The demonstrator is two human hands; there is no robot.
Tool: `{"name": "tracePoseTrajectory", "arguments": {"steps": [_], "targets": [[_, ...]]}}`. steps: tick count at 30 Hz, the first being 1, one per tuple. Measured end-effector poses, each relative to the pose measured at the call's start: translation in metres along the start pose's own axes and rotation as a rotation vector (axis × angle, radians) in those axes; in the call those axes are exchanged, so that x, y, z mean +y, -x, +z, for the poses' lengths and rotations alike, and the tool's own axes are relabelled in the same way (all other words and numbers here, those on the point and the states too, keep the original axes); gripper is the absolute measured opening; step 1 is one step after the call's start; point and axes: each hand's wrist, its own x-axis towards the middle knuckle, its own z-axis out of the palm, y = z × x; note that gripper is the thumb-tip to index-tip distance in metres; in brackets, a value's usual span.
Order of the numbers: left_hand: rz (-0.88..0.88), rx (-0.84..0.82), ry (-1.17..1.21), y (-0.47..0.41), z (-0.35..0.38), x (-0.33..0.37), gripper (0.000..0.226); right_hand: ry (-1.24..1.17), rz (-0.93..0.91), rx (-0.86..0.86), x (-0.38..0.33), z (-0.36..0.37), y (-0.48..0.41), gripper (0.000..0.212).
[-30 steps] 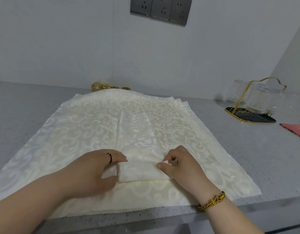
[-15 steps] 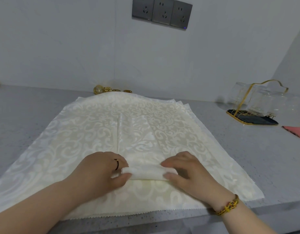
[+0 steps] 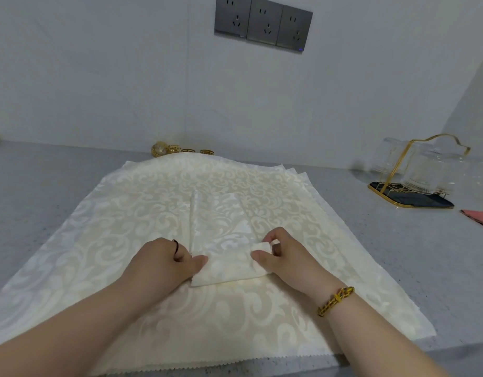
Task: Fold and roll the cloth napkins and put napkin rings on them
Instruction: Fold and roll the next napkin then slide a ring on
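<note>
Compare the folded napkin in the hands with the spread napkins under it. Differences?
The folded napkin is a narrow strip; the spread napkins lie open, far wider. The left hand and right hand grip the folded napkin at its near end; the spread napkins lie flat, ungripped. The folded napkin sits on top; the spread napkins form a stack beneath, far edges offset. Both are cream cloth with a scroll pattern.

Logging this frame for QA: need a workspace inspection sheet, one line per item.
Surface: grey speckled counter, stack of flat cream napkins spread on it.
Job's things: folded napkin atop the stack, near end folded over; gold napkin rings by the wall.
Clutter: glass rack and pink cloth at right.
Hands: left hand and right hand both pinch the folded napkin's near end.
Cables: nothing seen.
Surroundings: white wall, three sockets.
</note>
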Motion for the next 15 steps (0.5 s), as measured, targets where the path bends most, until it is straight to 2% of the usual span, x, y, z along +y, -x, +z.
{"name": "tracePoseTrajectory", "arguments": {"steps": [4, 6, 9, 12, 15], "targets": [[0.007, 0.049, -0.180, 0.002, -0.001, 0.004, 0.041, 0.230, -0.041, 0.134, -0.002, 0.009, 0.003, 0.027], [0.012, 0.056, -0.227, 0.001, -0.003, 0.005, 0.034, 0.249, -0.061, 0.180, -0.002, 0.012, 0.004, 0.027], [0.035, 0.000, -0.198, -0.003, -0.006, 0.005, 0.028, 0.202, -0.174, 0.247, 0.002, 0.017, 0.002, 0.023], [0.093, 0.000, -0.160, -0.011, -0.008, 0.004, 0.026, 0.254, -0.351, 0.265, 0.004, 0.019, 0.001, 0.005], [0.018, 0.071, 0.009, -0.039, -0.012, 0.002, 0.020, 0.266, -0.353, 0.249, 0.005, 0.019, -0.001, 0.007]]}}
